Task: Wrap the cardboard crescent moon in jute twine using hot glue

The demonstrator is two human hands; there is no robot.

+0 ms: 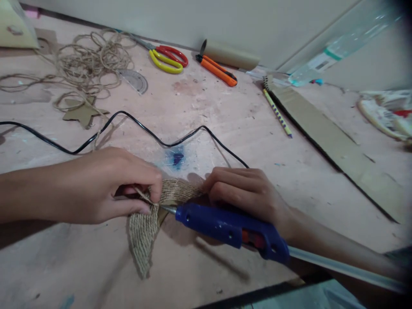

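Snugly pinched, my left hand [128, 189] holds the twine [141, 194] against the partly wrapped cardboard [142, 238] low before me, likely steadying it at the tip of the glue gun [215, 221] my right hand [244, 189] grips, fingers curled. Turning room lies between the black cord [204, 127] and the table's near edge [251, 296].

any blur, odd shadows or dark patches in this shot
In the head view, the top right corner falls into darkness; in the head view, the glue stick goes soft toward the right edge; in the head view, a soft streak of shadow lies on the table below the glue gun; in the head view, the black cable shows a faint shine.
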